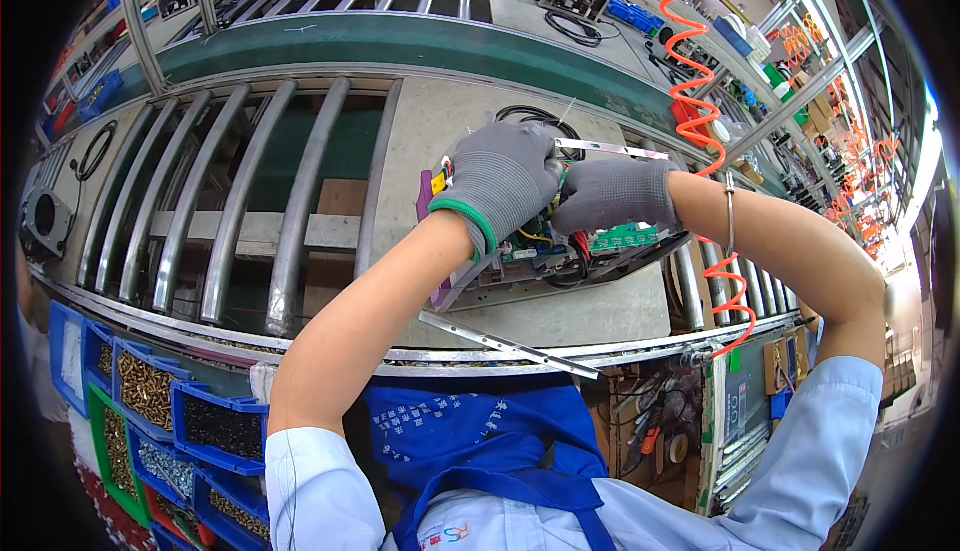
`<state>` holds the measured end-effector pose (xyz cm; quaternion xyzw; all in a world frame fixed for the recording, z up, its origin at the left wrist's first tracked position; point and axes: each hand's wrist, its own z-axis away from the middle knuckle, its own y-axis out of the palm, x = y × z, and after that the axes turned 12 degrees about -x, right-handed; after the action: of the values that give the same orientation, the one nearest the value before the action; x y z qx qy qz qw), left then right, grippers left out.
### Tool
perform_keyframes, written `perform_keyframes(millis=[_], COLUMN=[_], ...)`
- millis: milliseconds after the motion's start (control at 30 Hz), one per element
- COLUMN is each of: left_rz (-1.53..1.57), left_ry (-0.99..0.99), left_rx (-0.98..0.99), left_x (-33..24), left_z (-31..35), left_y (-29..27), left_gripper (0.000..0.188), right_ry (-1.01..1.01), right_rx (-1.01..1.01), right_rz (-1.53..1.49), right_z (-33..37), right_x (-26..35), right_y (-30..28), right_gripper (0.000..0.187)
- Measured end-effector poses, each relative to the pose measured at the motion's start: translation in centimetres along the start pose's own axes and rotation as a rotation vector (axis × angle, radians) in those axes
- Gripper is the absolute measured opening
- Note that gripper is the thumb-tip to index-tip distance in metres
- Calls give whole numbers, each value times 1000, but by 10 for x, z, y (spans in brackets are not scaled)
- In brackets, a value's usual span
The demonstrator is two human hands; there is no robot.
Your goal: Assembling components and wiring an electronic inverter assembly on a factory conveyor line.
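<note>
My left hand (505, 173), in a grey glove with a green cuff, is closed over the top of an electronic unit. A perforated metal strip (612, 149) runs out from its fingers to the right, passing beyond my other hand. My right hand (617, 195), also gloved in grey, is bent in beside the left, its fingers closed. What those fingertips hold is hidden. Below both hands the unit shows green circuit boards (622, 238), coloured wires and a purple side panel (425, 196). A second perforated strip (508, 344) lies along the near bench edge.
The unit stands on a pale board (590, 313) between metal rollers (230, 201). Blue bins of screws (145, 391) sit at the lower left. An orange coiled hose (697, 81) hangs close to my right forearm. Black cable (528, 113) lies behind the unit.
</note>
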<state>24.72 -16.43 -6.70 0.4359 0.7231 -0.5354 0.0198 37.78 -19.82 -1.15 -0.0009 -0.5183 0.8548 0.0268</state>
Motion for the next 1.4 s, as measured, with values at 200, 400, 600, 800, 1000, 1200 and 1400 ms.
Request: perform_keyframes(millis=[200, 400, 600, 800, 1000, 1200, 1400], left_rz=[37, 256, 190, 323, 1343, 1063, 1572], left_ry=[27, 110, 473, 603, -856, -912, -713], left_rx=[-65, -375, -806, -559, -337, -306, -589], left_x=[4, 4, 2, -32, -6, -38, -51], left_z=[0, 10, 50, 151, 165, 117, 89], left_y=[4, 7, 4, 45, 84, 105, 105], left_gripper=[27, 17, 12, 22, 28, 35, 26], right_ry=[-3, -42, -87, -69, 1, 61, 45], right_rx=[-70, -306, -261, -324, -112, -26, 1], right_rz=[42, 63, -48, 108, -66, -221, -234], right_z=[4, 1, 3, 8, 4, -1, -1], right_x=[-4, -3, -7, 4, -1, -4, -8], right_y=[3, 23, 18, 23, 2, 3, 1], right_gripper=[48, 42, 37, 33, 33, 28, 33])
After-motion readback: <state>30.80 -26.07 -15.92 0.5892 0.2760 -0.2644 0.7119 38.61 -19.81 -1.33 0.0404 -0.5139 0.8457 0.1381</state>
